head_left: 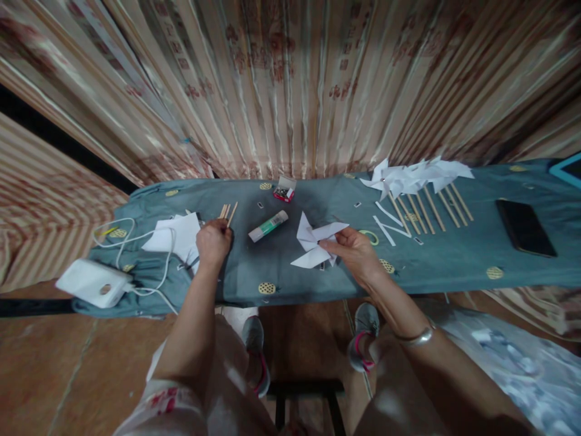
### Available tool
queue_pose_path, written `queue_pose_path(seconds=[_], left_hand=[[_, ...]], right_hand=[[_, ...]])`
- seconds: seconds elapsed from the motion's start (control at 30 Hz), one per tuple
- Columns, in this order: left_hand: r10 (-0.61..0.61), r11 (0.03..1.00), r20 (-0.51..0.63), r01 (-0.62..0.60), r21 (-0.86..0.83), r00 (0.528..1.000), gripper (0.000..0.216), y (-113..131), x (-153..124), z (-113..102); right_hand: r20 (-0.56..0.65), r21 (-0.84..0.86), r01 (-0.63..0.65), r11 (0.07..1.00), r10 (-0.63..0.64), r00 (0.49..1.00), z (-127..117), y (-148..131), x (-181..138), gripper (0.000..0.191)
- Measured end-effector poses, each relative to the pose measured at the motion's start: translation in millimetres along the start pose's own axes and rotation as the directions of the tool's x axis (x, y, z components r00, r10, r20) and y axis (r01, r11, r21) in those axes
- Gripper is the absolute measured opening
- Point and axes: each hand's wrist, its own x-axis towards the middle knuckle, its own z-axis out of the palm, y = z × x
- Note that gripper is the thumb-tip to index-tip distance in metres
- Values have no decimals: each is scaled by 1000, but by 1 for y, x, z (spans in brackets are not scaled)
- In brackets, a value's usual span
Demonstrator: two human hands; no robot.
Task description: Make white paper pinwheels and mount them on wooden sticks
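Between the thumb and fingers of my right hand (357,254) is a white paper pinwheel (313,238), pinched near its centre and held over the cloth. My left hand (213,242) is closed at a small bunch of wooden sticks (230,212), whose tips poke out past the fingers; their lower parts are hidden. Between the hands lies a green and white glue stick (269,226). Behind it stands an open small red and white box (284,190) with small metal pins inside. White paper sheets (175,235) rest left of my left hand.
At the back right, several pinwheels on sticks (420,178) lie in a row beside paper strips (385,227). Scissors (370,237) are partly behind my right hand. A black phone (525,227) lies far right. A white power bank (95,283) with cables sits at the left edge.
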Motion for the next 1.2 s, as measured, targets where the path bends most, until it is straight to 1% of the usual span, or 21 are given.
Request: queue_pose_path(seconds=[0.1, 0.17, 0.2, 0.23, 0.27, 0.3, 0.33, 0.37, 0.4, 0.43, 0.47, 0.5, 0.57, 0.6, 0.67, 0.73, 0.8, 0.9, 1.03, 1.2], left_hand=[[-39, 983, -73, 25, -184, 997, 33, 10, 0, -7], [-54, 923, -125, 1, -386, 991, 29, 23, -6, -12], [-47, 867, -145, -32, -498, 988, 25, 32, -11, -14], [-32, 787, -147, -66, -614, 989, 21, 43, -18, -15], [-24, 678, -114, -68, -732, 993, 18, 54, -26, -15], [-19, 539, -38, -22, -842, 999, 19, 65, -36, -15], [-1, 398, 70, 65, -915, 998, 22, 76, -46, -14], [27, 279, 168, 154, -948, 985, 24, 87, -57, -13], [62, 183, 253, 238, -954, 965, 25, 97, -69, -10], [90, 102, 331, 322, -941, 939, 27, 106, -81, -7], [92, 23, 403, 403, -915, 910, 29, 113, -92, -4], [108, -48, 474, 480, -876, 874, 30, 120, -103, 0], [154, -132, 589, 607, -784, 794, 33, 131, -123, 7], [166, -172, 629, 650, -740, 760, 34, 135, -131, 11], [200, -204, 686, 715, -669, 699, 34, 142, -143, 16], [206, -215, 719, 747, -629, 664, 32, 147, -149, 19], [206, -221, 741, 768, -601, 639, 31, 150, -151, 19], [239, -212, 760, 797, -566, 604, 33, 152, -151, 16], [308, -193, 746, 807, -559, 590, 42, 154, -154, 13], [306, -178, 750, 809, -560, 586, 39, 154, -153, 10]], right_hand=[[1, 9, 11, 1000, -11, 1000, 1, -3, -2, 42], [1, 13, 30, 999, -30, 1000, 1, -7, -5, 42], [1, 14, 39, 999, -39, 999, 2, -10, -8, 42], [-1, 13, 49, 999, -49, 999, 2, -13, -11, 42], [-4, 12, 60, 998, -60, 998, 3, -16, -14, 42], [-7, 7, 72, 997, -72, 997, 3, -19, -18, 42], [-12, 0, 83, 997, -83, 996, 3, -22, -22, 42], [-15, -8, 92, 996, -93, 996, 4, -24, -26, 42], [-12, -18, 99, 995, -99, 995, 4, -27, -30, 42], [-2, -29, 99, 995, -99, 995, 4, -28, -34, 42], [12, -42, 105, 994, -104, 994, 3, -30, -38, 42], [19, -55, 120, 991, -119, 993, 3, -30, -41, 43], [18, -95, 153, 984, -152, 988, 2, -30, -47, 44], [16, -127, 171, 977, -170, 985, 2, -30, -51, 42], [12, -215, 212, 953, -215, 977, 1, -30, -58, 36], [14, -324, 259, 910, -269, 963, -1, -31, -65, 33], [11, -428, 298, 854, -324, 946, -5, -32, -71, 34], [52, -529, 353, 771, -386, 921, -12, -33, -77, 39], [46, -582, 390, 714, -449, 892, -16, -34, -76, 45], [47, -642, 406, 650, -496, 867, -14, -42, -70, 44]])
